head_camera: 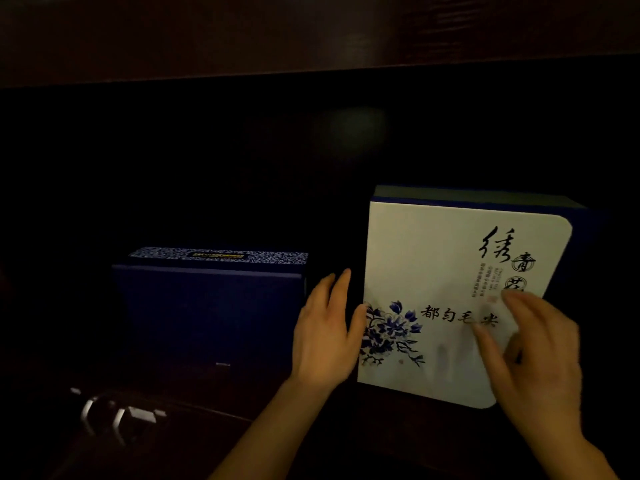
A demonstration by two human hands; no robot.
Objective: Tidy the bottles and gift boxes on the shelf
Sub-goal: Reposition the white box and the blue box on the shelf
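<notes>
White gift box [446, 289] stands upright on the dark shelf [311, 403], looking stiff and light, so the left hand [323, 332] and right hand [533, 355], fingers spread loosely, should press its side edges.

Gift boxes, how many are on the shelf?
2. A dark blue box stands on the left, and a white box with blue flowers stands on the right, between both hands. The shelf is very dark, so more could be hidden.

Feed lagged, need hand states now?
Left hand: open, flat against the white gift box left edge.
Right hand: open, fingers over its front.
</notes>
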